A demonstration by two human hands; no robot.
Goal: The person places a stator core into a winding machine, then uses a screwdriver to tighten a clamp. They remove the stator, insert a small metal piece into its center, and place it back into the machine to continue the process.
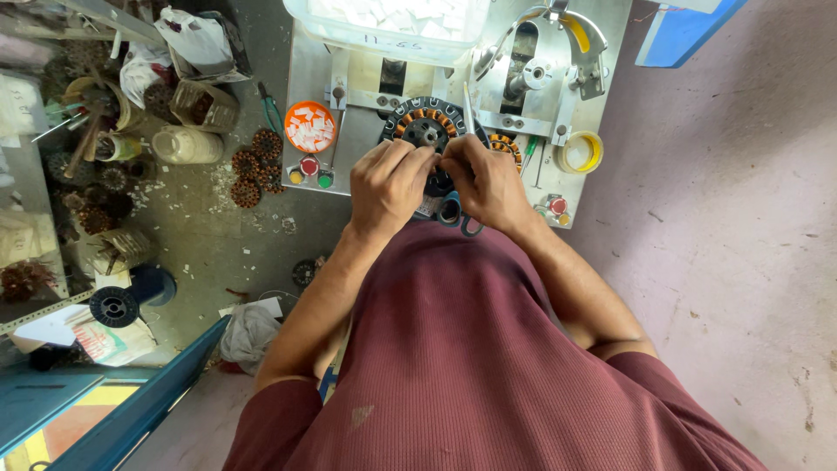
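Head view: I see both hands, left hand [390, 185] and right hand [490, 181], pinched together on the wound stator [425, 122], orange bowl [310, 126] at 9 o'clock.

A clear plastic tub [384, 26] of white paper slips sits at twelve o'clock, with a handwritten mark on its front wall. A white plastic bag [196, 37] lies at eleven o'clock. A printed sack [105, 338] lies on the floor at eight o'clock.

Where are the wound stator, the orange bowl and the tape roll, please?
Stator [425, 116]: head view, on its copper coils above the hands.
Orange bowl [296, 113]: head view, on its left rim.
Tape roll [595, 160]: head view, on its yellow ring's right side.
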